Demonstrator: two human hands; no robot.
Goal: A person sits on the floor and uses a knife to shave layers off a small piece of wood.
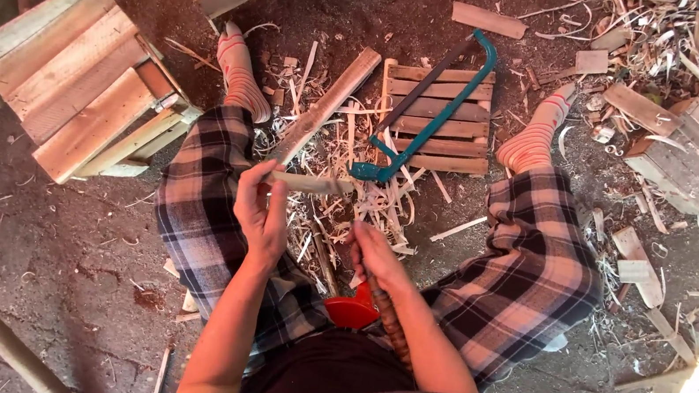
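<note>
Left of the teal bow saw [431, 113] stands a pale wooden crate [71, 73]. The left hand [261, 212], fingers wrapped around a thin wood strip [311, 184], holds it level just below the saw's handle, steady over the shavings [352, 179]; the right hand [377, 258] closes on a red-handled tool [351, 310] nearer the body.

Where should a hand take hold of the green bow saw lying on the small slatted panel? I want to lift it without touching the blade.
Grip the green bow saw by its closed handle loop at the near end, coming from the person's side. The curved frame faces right and the blade runs along the left, so keep fingers on the frame side.
</note>
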